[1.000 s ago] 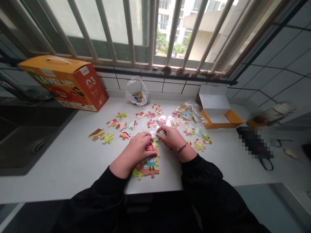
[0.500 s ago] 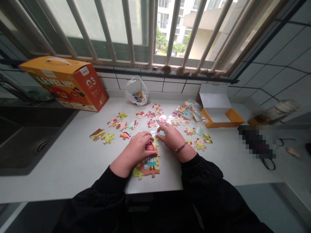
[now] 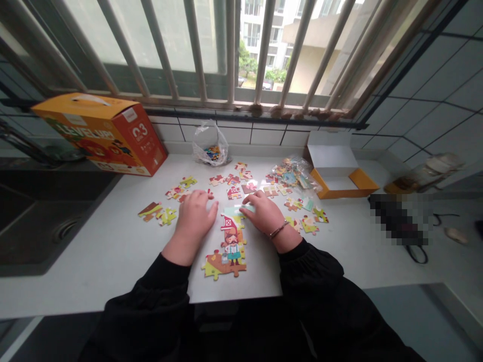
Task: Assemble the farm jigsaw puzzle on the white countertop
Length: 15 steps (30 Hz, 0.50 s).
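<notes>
A partly joined jigsaw puzzle (image 3: pixel 234 249) lies flat on the counter in front of me. It shows a bearded figure in a teal garment, a red barn and a mint-green strip at the top. My right hand (image 3: pixel 264 216) pinches a mint-green puzzle piece (image 3: pixel 234 209) at the upper right of the joined part, thumb and forefinger on its edge. To the left of the puzzle, apart from it, my left hand (image 3: pixel 196 217) is open over the counter, its fingers reaching toward loose pieces. It partly covers a red-and-white puzzle piece (image 3: pixel 210 194).
Loose puzzle pieces (image 3: pixel 234 192) lie in an arc beyond and beside the hands. Behind them stand a plastic bag of pieces (image 3: pixel 212 146), another clear bag (image 3: pixel 294 173) and an open orange box (image 3: pixel 345 188). A large orange carton (image 3: pixel 113 136) stands by the sink (image 3: pixel 45 221).
My left hand has lifted off the joined puzzle and moved left, uncovering the barn and the figure. My right hand has stayed almost in place at the top edge.
</notes>
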Available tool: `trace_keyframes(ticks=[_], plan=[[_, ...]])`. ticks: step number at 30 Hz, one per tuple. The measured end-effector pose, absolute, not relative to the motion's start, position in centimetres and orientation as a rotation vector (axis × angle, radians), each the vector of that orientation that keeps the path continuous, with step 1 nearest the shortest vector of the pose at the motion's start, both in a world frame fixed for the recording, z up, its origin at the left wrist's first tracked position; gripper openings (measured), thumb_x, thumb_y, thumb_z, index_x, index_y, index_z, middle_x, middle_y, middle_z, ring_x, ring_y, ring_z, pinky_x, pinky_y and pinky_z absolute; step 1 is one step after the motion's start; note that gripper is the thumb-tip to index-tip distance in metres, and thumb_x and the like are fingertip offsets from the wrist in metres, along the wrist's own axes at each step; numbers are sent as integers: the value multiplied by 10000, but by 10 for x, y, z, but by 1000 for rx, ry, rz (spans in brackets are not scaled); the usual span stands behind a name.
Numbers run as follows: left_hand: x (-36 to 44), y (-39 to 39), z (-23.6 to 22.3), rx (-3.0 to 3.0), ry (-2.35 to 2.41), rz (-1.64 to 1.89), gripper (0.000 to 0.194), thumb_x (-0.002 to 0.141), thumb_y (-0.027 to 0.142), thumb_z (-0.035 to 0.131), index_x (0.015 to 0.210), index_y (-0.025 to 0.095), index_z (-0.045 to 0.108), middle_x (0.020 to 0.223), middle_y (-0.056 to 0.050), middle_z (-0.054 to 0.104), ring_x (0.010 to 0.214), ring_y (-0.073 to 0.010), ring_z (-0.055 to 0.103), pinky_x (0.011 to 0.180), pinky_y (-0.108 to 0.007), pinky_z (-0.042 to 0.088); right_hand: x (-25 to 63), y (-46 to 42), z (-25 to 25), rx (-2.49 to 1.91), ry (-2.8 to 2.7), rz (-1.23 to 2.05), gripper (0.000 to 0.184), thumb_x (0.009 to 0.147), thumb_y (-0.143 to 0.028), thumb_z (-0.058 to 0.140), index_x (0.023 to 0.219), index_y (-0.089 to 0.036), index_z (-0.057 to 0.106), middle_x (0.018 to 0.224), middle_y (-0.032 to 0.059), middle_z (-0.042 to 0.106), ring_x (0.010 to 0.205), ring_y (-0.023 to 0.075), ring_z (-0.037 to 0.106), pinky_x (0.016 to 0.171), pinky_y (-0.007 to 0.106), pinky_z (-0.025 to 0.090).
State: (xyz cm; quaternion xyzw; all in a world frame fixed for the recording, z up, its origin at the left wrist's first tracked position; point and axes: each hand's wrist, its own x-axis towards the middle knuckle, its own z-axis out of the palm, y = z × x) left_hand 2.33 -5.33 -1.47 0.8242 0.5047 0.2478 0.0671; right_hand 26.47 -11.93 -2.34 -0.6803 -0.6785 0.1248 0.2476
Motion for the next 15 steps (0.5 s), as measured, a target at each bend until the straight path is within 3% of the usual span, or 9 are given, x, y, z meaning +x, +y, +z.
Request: trace_keyframes(ticks=[5,12,15], plan=[[14,-24,-15,2410,1883,463,456,976,505,660,1240,148,764,1391,-250,620,1332,-488,522,1086,-645,496,264,-118,-24,-1817,-1784,289,190,1036,-364,730,1184,-255,775,1225,89,665,1062,227,676,911,347,556],[7,-11,-18,2338,1840,519,414,910,474,784,1191,171,747,1351,-203,664,1339,-445,542,1144,-592,459,265,-117,-28,-1823,-1779,306,135,1041,-351,712,1078,-241,780,1191,92,666,1068,235,663,947,364,545],[5,-12,-18,2283,1749,598,383,879,397,824,1188,215,691,1251,-139,724,1226,-380,627,1082,-529,479,266,-116,-28,-1813,-1779,303,130,1042,-343,705,1056,-237,780,1169,90,672,1079,239,660,970,372,541]])
